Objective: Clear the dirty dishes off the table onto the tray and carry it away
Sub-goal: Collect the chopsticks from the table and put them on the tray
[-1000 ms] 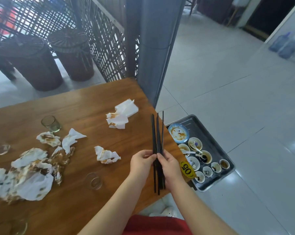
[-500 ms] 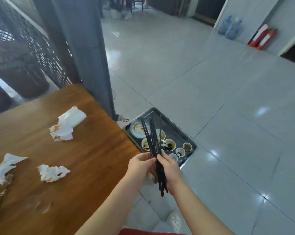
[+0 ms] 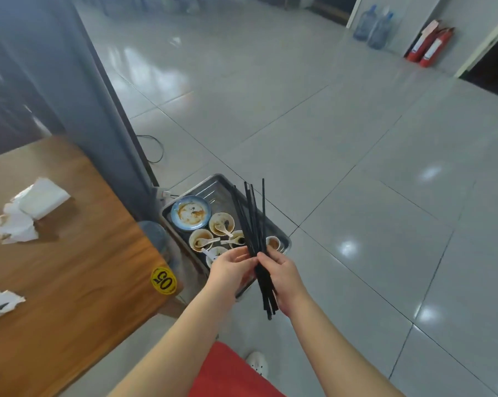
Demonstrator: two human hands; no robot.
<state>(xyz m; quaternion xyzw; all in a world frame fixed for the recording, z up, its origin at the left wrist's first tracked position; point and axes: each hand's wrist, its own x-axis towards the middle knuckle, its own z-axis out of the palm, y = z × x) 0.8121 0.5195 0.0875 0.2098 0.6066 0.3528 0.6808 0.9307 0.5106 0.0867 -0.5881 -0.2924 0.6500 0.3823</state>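
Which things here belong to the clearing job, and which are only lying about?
Job: chopsticks, gripped by left hand and right hand; tray; blue plate; small bowls.
Lying about: water bottles; fire extinguishers; floor cable.

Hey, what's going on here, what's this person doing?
A person is clearing a table. The left hand and the right hand both hold a bundle of black chopsticks over a metal tray beside the wooden table. The tray already carries a dirty blue plate and several small bowls with spoons. Crumpled napkins lie on the table, not yet cleared.
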